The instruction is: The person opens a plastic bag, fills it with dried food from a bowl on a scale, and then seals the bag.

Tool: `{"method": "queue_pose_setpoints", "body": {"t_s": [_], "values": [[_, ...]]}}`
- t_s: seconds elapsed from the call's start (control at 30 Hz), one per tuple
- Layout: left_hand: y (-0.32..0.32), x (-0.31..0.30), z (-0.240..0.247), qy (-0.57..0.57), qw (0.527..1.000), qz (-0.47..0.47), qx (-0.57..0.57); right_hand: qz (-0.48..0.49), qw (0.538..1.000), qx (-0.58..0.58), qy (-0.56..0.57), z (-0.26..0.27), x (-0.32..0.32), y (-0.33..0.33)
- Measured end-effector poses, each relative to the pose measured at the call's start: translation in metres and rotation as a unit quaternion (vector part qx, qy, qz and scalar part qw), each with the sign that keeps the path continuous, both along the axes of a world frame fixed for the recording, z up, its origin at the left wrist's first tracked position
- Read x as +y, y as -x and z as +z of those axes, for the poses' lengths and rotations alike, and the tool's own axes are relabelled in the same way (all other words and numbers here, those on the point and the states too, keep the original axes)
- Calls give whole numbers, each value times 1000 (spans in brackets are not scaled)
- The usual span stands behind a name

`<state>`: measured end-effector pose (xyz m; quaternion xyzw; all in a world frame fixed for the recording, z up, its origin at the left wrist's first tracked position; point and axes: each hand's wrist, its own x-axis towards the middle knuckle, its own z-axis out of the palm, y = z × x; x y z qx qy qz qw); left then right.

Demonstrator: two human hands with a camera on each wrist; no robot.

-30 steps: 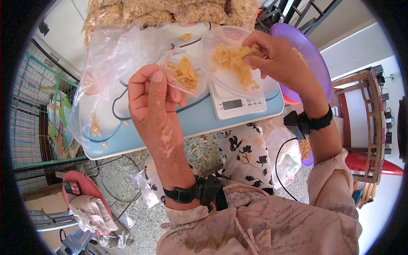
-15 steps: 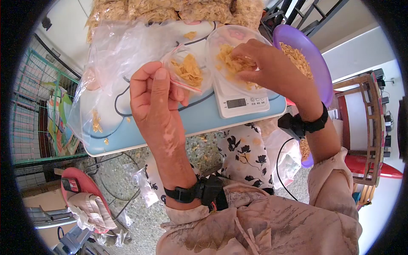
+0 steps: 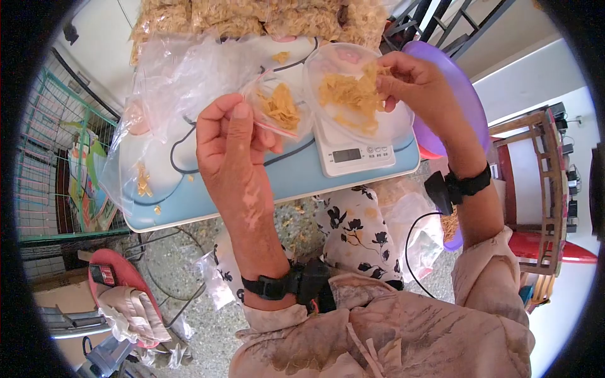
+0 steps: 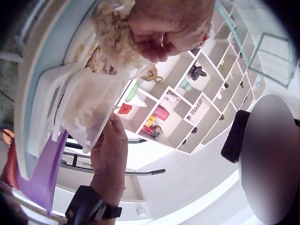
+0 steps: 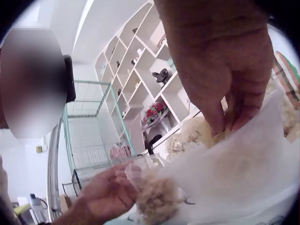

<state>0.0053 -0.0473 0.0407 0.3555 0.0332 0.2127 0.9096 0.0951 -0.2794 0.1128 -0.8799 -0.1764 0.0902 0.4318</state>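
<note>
In the head view my left hand [image 3: 233,142] pinches the red-lined edge of a small clear zip bag [image 3: 277,107] partly filled with yellow dried flakes. My right hand [image 3: 419,85] is over the right rim of a translucent plastic bowl [image 3: 318,60], thumb and fingertips pinching some yellow flakes [image 5: 218,137]. More flakes [image 3: 346,94] lie in the bowl. The bowl sits on a white digital scale [image 3: 359,160], whose display figures are too small to read. In the left wrist view, the bowl's side [image 4: 86,105] shows between both hands.
Large clear bags of flakes [image 3: 252,16] are stacked at the table's back. A clear plastic sheet or bag [image 3: 176,75] covers the left of the blue-edged table [image 3: 183,211]. Loose flakes [image 3: 144,183] lie there. A purple basin [image 3: 466,107] stands beyond the right end; a wire cage [image 3: 57,157] is left.
My right hand dipped into the flakes in the bowl, then drew back up to the right rim with some in its fingertips. The left hand and zip bag have hardly moved.
</note>
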Motion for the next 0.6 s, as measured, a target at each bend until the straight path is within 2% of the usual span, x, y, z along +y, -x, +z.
{"method": "queue_pose_setpoints", "body": {"t_s": [0.03, 0.1, 0.13, 0.2, 0.33, 0.43, 0.53, 0.6], "values": [[0, 0, -1, -6, 1000, 2, 5, 0, 1000, -2, 1, -2, -3, -1], [0, 0, -1, -6, 1000, 3, 1, -42, 974, 93, -204, -6, -8, -2], [1, 1, -2, -7, 1000, 3, 0, -41, 974, 92, -203, -5, -8, -2], [1, 2, -3, -4, 1000, -1, 0, -34, 939, 164, -301, -2, -9, -3], [1, 2, -4, 3, 1000, -9, 8, -37, 917, 202, -342, 1, -5, -3], [2, 0, -1, 7, 1000, -14, 5, -34, 925, 199, -322, 4, 5, -1], [1, 0, -1, 9, 1000, -20, 9, 6, 937, 146, -318, 13, 26, 11], [0, -1, -2, 9, 1000, -21, 2, 32, 957, 126, -259, 23, 47, 16]]}}
